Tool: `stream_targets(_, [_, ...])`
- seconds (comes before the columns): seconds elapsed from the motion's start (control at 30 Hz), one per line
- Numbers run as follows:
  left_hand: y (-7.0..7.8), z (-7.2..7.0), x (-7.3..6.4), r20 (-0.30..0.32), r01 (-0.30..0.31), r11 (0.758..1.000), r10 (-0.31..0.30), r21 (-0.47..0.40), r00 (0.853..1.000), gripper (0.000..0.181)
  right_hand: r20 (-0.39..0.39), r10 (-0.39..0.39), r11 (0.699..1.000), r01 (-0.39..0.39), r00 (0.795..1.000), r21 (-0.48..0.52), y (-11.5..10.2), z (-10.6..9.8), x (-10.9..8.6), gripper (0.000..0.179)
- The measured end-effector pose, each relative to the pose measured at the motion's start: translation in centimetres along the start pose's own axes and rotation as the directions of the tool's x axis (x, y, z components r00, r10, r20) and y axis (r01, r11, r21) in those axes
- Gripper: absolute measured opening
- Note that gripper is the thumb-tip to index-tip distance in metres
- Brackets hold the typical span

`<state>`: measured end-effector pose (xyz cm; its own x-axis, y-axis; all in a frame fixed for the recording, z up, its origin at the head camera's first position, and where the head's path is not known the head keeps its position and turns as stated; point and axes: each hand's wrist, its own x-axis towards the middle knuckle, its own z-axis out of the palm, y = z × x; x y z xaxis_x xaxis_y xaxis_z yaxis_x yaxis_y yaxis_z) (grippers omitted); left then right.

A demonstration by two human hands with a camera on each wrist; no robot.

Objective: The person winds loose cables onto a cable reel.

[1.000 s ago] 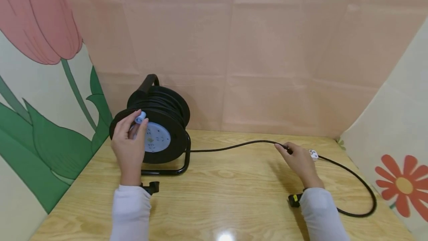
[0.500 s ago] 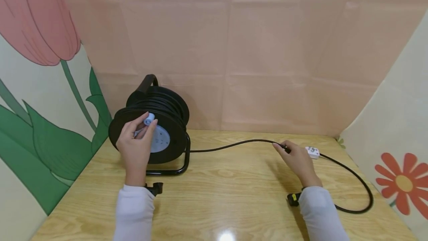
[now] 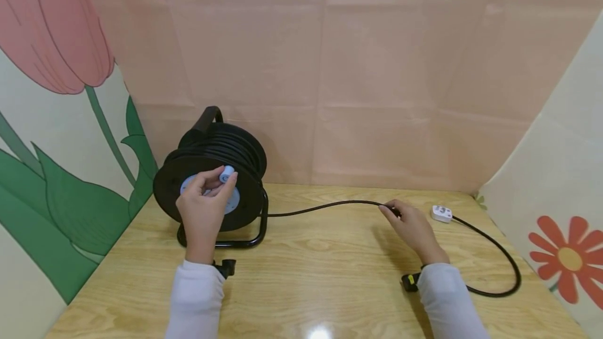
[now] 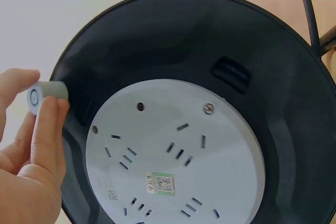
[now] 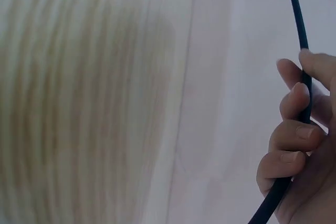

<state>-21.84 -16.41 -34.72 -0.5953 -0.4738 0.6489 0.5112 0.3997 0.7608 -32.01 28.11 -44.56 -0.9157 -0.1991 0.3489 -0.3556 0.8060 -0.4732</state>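
A black cable reel [image 3: 216, 143] stands at the left of the table, its face holding a pale blue-grey socket disc [image 4: 173, 103]. My left hand [image 3: 204, 203] pinches the small light-blue crank knob [image 3: 226, 173] between thumb and fingers, in front of the reel's upper face. In the left wrist view the knob [image 4: 47, 96] sits near the reel's rim. Farther right, my right hand [image 3: 414, 226] grips the black cable [image 3: 330, 204], which runs from the reel across to it. Fingers [image 5: 291, 135] curl round the cable in the right wrist view.
Beyond the right hand a white plug [image 3: 442, 214] lies on the wooden table [image 3: 311, 276], with the cable's loose end looping beside it [image 3: 513, 266]. A pink sheet hangs behind, with flower-printed sheets at both sides.
The left hand has moved right with the knob, along the reel's upper face. My right hand has shifted slightly left, and the plug and cable loop show farther from it.
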Motion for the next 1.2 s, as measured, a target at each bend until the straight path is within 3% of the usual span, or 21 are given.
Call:
stream_targets(0.13, [0.2, -0.1, -0.1, 0.049, 0.011, 1.0, -0.012, 0.02, 0.999, 0.031, 0.028, -0.001, 1.0, 0.001, 1.0, 0.003, -0.2, 0.3, 0.0, 0.04])
stream_targets(0.27, [0.5, -0.2, -0.1, 0.11, 0.055, 0.993, -0.066, 0.099, 0.992, 0.038, 0.063, -0.053, 0.998, 0.051, 0.997, 0.038, -0.3, 0.5, 0.1, 0.031])
stream_targets(0.4, [0.9, -0.3, -0.1, 0.182, 0.112, 0.978, -0.145, 0.178, 0.973, 0.043, 0.108, -0.082, 0.996, 0.077, 0.991, 0.048, -0.4, 0.6, 0.1, 0.032])
stream_targets(0.57, [1.2, -0.4, -0.2, 0.251, 0.159, 0.961, -0.216, 0.228, 0.944, 0.044, 0.15, 0.021, 1.0, -0.022, 0.988, 0.003, -0.6, 0.5, -0.3, 0.046])
stream_targets(0.67, [1.3, -0.4, -0.2, 0.286, 0.184, 0.951, -0.253, 0.248, 0.924, 0.045, 0.138, 0.072, 0.997, -0.067, 0.988, -0.042, -0.8, 0.5, -0.4, 0.054])
stream_targets(0.87, [1.3, -0.4, -0.2, 0.319, 0.197, 0.935, -0.291, 0.296, 0.902, 0.044, 0.124, 0.06, 0.996, -0.052, 0.99, -0.071, -1.2, 0.6, -0.3, 0.056])
stream_targets(1.0, [1.3, -0.4, -0.3, 0.336, 0.192, 0.924, -0.306, 0.331, 0.891, 0.04, 0.17, 0.063, 0.998, -0.057, 0.983, -0.037, -1.3, 0.6, -0.3, 0.053])
stream_targets(1.2, [1.2, -0.2, -0.3, 0.376, 0.19, 0.905, -0.339, 0.38, 0.863, 0.039, 0.301, 0.014, 0.997, -0.035, 0.953, 0.064, -0.9, 0.6, -0.5, 0.047])
